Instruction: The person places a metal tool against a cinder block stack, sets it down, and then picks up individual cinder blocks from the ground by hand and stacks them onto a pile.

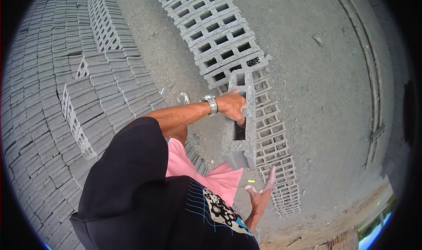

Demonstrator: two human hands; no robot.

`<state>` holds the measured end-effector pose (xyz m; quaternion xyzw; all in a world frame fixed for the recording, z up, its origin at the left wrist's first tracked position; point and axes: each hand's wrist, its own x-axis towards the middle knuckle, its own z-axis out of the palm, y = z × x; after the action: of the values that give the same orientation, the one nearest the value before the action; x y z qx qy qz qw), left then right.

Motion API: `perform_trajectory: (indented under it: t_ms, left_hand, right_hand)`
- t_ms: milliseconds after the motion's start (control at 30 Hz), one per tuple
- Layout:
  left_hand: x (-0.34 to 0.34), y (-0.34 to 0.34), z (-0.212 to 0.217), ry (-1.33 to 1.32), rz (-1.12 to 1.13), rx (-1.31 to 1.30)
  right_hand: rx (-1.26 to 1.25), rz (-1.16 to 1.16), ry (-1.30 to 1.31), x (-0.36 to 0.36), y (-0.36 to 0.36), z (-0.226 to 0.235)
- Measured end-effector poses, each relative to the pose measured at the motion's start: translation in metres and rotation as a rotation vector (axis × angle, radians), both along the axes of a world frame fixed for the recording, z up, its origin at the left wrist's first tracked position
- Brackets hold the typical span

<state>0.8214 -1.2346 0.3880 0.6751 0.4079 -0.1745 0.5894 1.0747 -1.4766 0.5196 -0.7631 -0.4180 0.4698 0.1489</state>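
Note:
My left hand (232, 106), with a metal watch (211, 105) on its wrist, is closed on a grey hollow concrete block (250, 129). Its fingers reach into the block's cavities, and some are hidden there. The block is held tilted beside a long row of similar hollow blocks (214, 18), with one end overlapping the row in view. Lower down, my right hand (260, 196) is apart from the block, its thumb and a finger spread and nothing in it. Close by that hand runs a lower line of hollow blocks (281, 164) on the ground.
Tightly packed stacks of grey blocks (48, 96) fill the left side. Gravelly ground (303, 87) lies to the right of the rows, with a loose stone (318, 40) on it. A long curb-like edge (368, 52) runs along the far right. A small yellow piece (251, 181) lies near my right hand.

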Motion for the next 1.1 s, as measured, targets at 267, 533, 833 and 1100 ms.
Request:
perform_trajectory:
  t_ms: [267, 533, 833, 1100]
  left_hand:
    - [-0.112, -0.077, 0.165, 0.086, 0.634, 0.271]
    - [-0.31, -0.176, 0.321, 0.446, 0.908, 0.894]
    - [-0.487, -0.338, 0.451, 0.939, 1.231, 0.644]
    - [-0.585, -0.463, 0.439, 1.088, 1.581, 0.498]
  right_hand:
    - [0.459, 0.572, -0.004, -0.075, 0.06, 0.01]
    - [0.985, 0.982, 0.555, -0.301, 0.114, 0.034]
    - [0.765, 1.294, 1.122, -0.574, 0.052, 0.102]
    - [0.495, 1.479, 1.274, -0.716, -0.039, 0.094]
